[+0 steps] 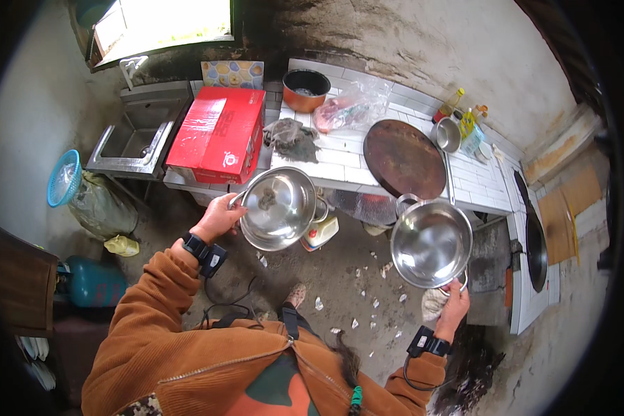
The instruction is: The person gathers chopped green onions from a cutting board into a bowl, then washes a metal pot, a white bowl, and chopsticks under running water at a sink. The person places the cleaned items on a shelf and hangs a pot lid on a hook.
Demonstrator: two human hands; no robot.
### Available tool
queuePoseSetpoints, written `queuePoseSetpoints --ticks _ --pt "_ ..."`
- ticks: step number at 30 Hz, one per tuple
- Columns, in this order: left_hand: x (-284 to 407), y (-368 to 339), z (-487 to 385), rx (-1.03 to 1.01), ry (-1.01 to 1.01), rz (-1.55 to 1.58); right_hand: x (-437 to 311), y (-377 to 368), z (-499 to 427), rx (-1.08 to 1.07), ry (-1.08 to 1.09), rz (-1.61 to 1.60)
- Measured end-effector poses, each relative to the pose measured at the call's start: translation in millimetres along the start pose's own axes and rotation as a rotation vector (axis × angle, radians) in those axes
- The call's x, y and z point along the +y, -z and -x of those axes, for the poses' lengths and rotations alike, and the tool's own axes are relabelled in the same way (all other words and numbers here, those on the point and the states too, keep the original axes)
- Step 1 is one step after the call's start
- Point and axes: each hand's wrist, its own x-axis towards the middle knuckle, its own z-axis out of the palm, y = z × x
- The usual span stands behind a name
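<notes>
My left hand [221, 217] grips one loop handle of a shiny stainless steel pot [286, 221], held in the air with its inside facing up; a dark clump or reflection shows in it. My right hand [451, 307] holds a second stainless steel pot [432, 244] by its lower handle, and a pale cloth [433, 303] shows beside those fingers. The two pots are apart, over the floor in front of the white-tiled counter [338, 171]. A round dark board or lid [404, 158] lies on the counter's edge, just above the right pot.
On the counter stand a red cardboard box [216, 132], a grey rag [294, 139], an orange pot [306, 99], a plastic bag with meat [343, 112], a small metal bowl [446, 135] and bottles. Left are a steel sink [135, 135] and a gas cylinder [96, 283]. Debris litters the floor.
</notes>
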Motion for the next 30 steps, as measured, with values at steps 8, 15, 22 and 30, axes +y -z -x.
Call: queuePoseSetpoints --ticks 8,15,22,30 --pt "-11 -23 76 -0.263 -0.848 -0.827 38 110 118 0.196 0.038 0.772" --pt "0 -82 124 -0.231 -1.214 -1.054 58 207 186 0.27 0.118 1.204" --pt "37 -170 159 0.004 -1.132 -0.711 97 331 230 0.285 -0.159 0.999" --pt "88 -292 220 -0.417 -0.095 0.472 99 460 279 0.287 -0.512 0.011"
